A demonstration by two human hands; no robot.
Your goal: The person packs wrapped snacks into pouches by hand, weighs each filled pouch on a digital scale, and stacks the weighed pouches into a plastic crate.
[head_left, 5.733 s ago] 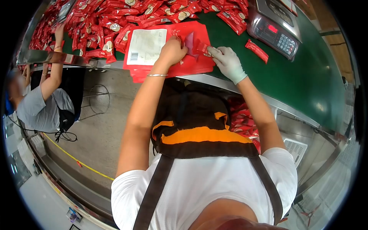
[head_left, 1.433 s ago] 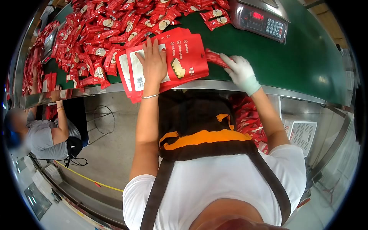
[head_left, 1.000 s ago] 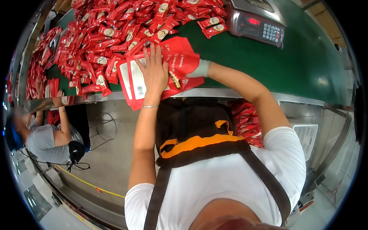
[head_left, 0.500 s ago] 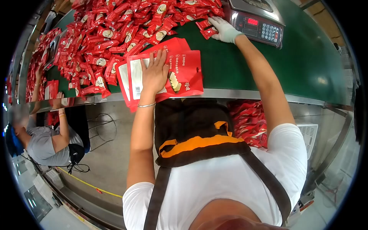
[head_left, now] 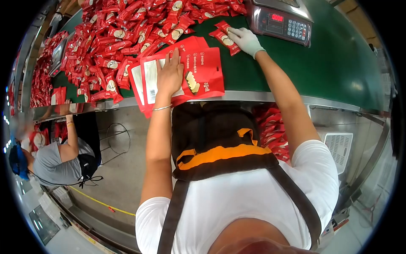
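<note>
My bare left hand [head_left: 170, 77] lies flat with fingers spread on a stack of red printed pouches [head_left: 206, 76] at the table's front edge. The top pouch shows a white label and a picture of pale pieces. My gloved right hand [head_left: 246, 41] is closed on small red snack packets [head_left: 226, 39], up and to the right of the pouches. A large heap of similar red packets [head_left: 127, 36] lies behind and left of the stack.
A scale [head_left: 279, 25] with a red display stands at the back right of the green table [head_left: 330, 63]. At the left, a co-worker in a grey shirt [head_left: 57, 163] is at the same table. Beneath its edge are more red packets [head_left: 272, 131] and a white basket [head_left: 338, 148].
My right hand went from beside the pouches, over or into the top one, then to the two packets near the scale, which have since been drawn toward me. My left hand stays on the stack.
</note>
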